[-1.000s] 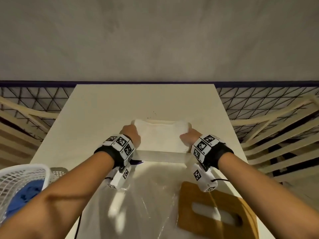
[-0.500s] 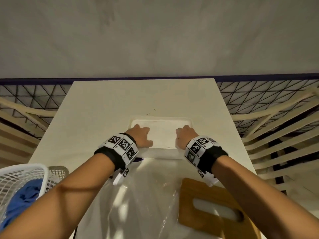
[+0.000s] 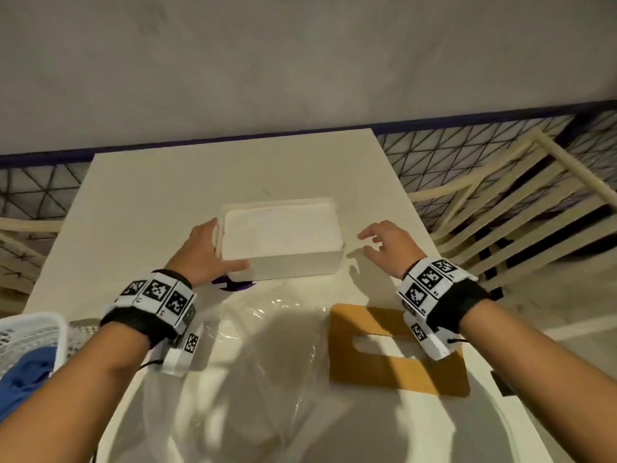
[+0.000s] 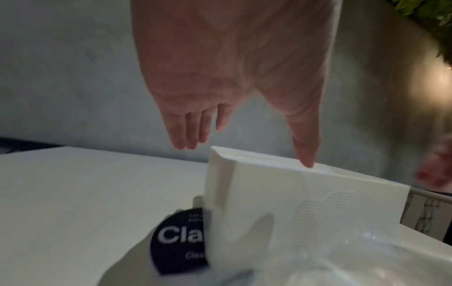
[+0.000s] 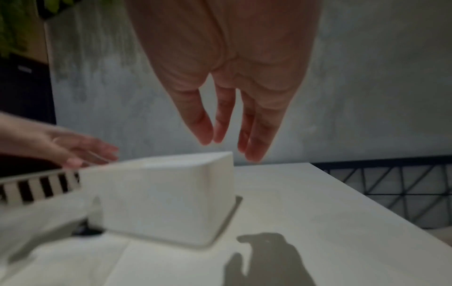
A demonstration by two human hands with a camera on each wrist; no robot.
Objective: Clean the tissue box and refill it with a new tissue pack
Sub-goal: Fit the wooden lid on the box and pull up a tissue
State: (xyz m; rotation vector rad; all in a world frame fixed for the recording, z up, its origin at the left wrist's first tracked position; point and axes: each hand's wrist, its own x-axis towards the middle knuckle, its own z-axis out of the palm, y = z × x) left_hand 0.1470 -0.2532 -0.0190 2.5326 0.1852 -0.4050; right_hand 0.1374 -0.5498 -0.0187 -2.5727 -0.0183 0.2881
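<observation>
Our left hand [image 3: 203, 252], fingers straight, steadies the white tissue box [image 3: 280, 242], filled with tissues, mid-bench [image 3: 150, 195]; our right hand [image 3: 384, 245] hovers released beside it, the wooden lid [image 3: 394, 349] waiting nearby.

Both bare forearms are wearing black wristbands [image 3: 140, 324] ringed with white blocks showing black-and-white square markers (thin black cables trailing).

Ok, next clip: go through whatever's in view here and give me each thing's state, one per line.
tissue box: lid off, filled with white tissues, upright on table.
wooden lid: off the box, flat on the table, slot up.
plastic wrapper: emptied, crumpled in front of the box.
left hand: open, fingers against the box's left side.
right hand: open, clear of the box.
white basket: holds blue cloth.
</observation>
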